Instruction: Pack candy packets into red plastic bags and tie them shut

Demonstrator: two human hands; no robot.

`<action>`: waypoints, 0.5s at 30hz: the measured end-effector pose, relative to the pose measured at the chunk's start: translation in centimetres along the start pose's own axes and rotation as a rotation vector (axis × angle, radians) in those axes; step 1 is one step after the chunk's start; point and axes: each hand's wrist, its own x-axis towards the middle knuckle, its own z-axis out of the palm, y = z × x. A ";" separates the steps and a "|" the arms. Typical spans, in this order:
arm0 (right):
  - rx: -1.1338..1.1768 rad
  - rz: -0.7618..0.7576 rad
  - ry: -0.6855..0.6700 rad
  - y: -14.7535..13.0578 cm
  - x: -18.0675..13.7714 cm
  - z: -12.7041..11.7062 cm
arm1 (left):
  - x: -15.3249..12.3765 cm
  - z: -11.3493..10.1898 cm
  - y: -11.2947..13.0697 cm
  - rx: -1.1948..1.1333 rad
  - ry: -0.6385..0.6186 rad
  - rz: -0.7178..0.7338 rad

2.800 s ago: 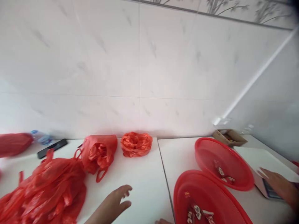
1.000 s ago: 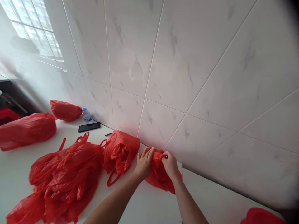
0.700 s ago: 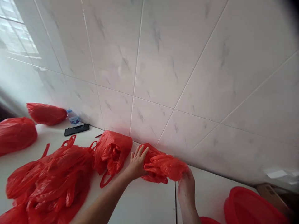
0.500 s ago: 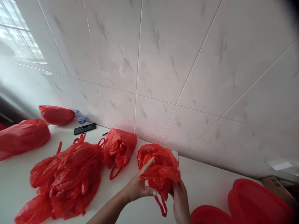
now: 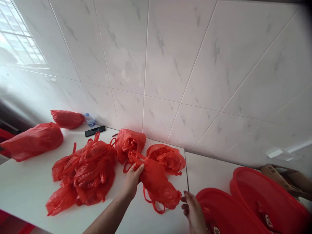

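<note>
A single red plastic bag (image 5: 157,183) stretches across the white table (image 5: 24,191) between my hands. My left hand (image 5: 133,178) is closed on its upper end, near the handles. My right hand (image 5: 193,209) sits at the bag's lower right end, fingers curled and pinching at its edge. Behind the bag lies a crumpled red bag bundle (image 5: 167,157) by the wall, with another scrunched red bag (image 5: 129,143) to its left.
A heap of loose red bags (image 5: 84,172) lies left of my hands. Two stuffed red bags (image 5: 32,141) (image 5: 67,118), a small water bottle (image 5: 90,120) and a black phone (image 5: 95,131) are farther left. Two red baskets (image 5: 219,211) (image 5: 265,198) sit at right, beside a cardboard box (image 5: 275,170).
Both hands reached to the bundle at the wall, pulled one red bag out of it and drew it towards me; it now lies stretched between my hands.
</note>
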 end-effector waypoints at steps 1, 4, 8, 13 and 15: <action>-0.079 -0.082 0.044 -0.3 -0.5 0.0 | -0.6 0.2 -0.1 0.031 -0.026 0.022; -0.219 -0.164 -0.105 -1.1 -2.8 1.6 | -3.0 1.3 -0.7 0.146 -0.132 0.069; -0.097 -0.024 -0.366 -1.0 -5.8 5.1 | -6.5 3.0 -1.4 0.488 -0.494 0.074; 0.063 0.066 -0.196 1.8 -4.8 4.0 | -5.8 1.7 -2.6 0.781 -0.638 0.128; 0.005 0.030 -0.086 2.6 -4.4 1.7 | -3.9 0.0 -3.8 0.993 -0.492 0.200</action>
